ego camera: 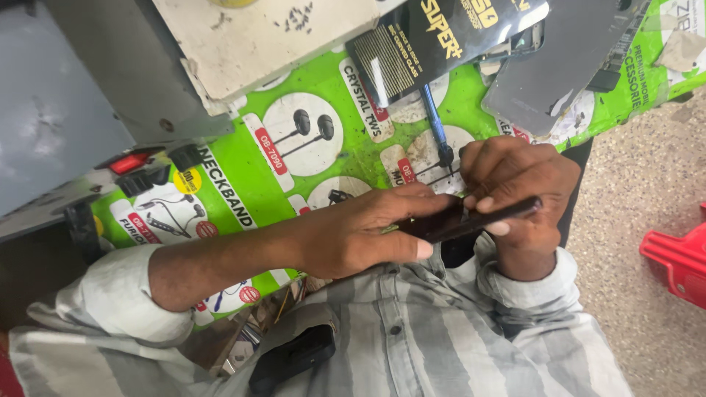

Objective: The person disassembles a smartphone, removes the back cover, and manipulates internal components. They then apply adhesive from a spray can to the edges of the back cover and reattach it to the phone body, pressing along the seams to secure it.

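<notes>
At the far left stood a grey machine housing (66,110) with a red switch (129,162) at its lower edge, set on a green printed bench mat (235,158). Lower down, a black case-like object (293,359) lay against the person's striped shirt.

The left hand (360,235) reached in from the rolled sleeve, fingers stretched out and thumb pressed under, closed on the near end of a dark smartphone (471,223). The phone was held edge-on, in the air just above the mat and close to the chest. Behind it a blue-handled screwdriver (435,121) lay untouched on the mat, its handle under a black flat packet (441,37).

The right hand (515,191) clasped the phone's far end, fingers curled over the upper edge and thumb beneath. The step looked like fingertip work along the phone's edge. Going on with it would call for a steady left-hand brace and light, even pressure from the right. A red plastic object (680,257) sat on the speckled floor at far right.
</notes>
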